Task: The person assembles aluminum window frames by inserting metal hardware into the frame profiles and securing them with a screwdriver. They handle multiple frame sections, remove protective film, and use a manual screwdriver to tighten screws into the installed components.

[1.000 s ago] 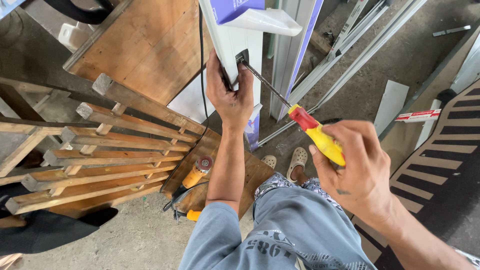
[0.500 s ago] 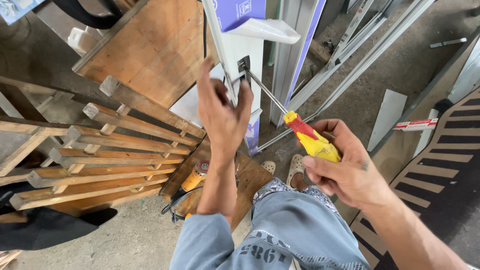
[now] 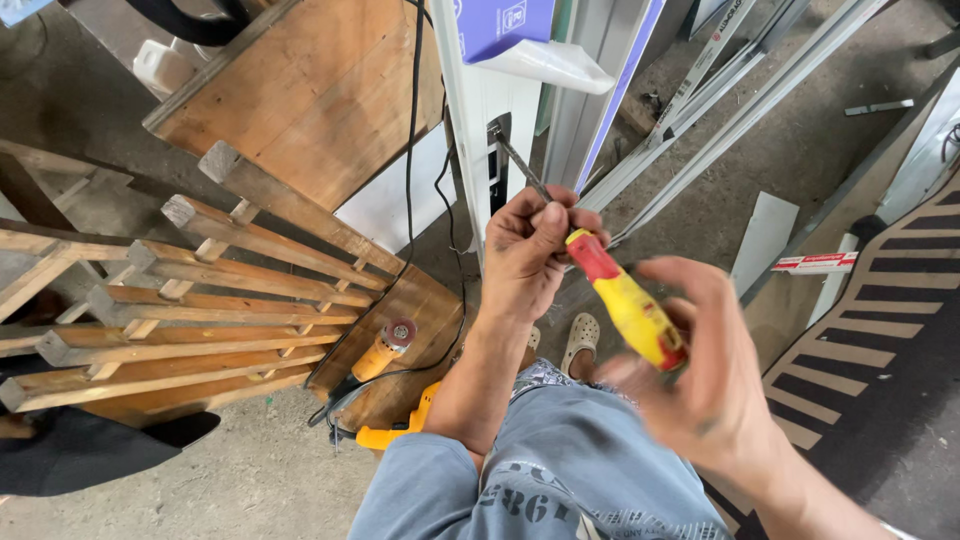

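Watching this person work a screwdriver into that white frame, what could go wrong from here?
The screwdriver tip sits at the dark slot in the white frame, and the left hand pinches the metal shaft close by; a slip might jab those fingers. The right hand is blurred on the yellow handle, so its grip may be loose. A black cable hangs beside the work and an angle grinder lies near the feet, which could snag or trip.
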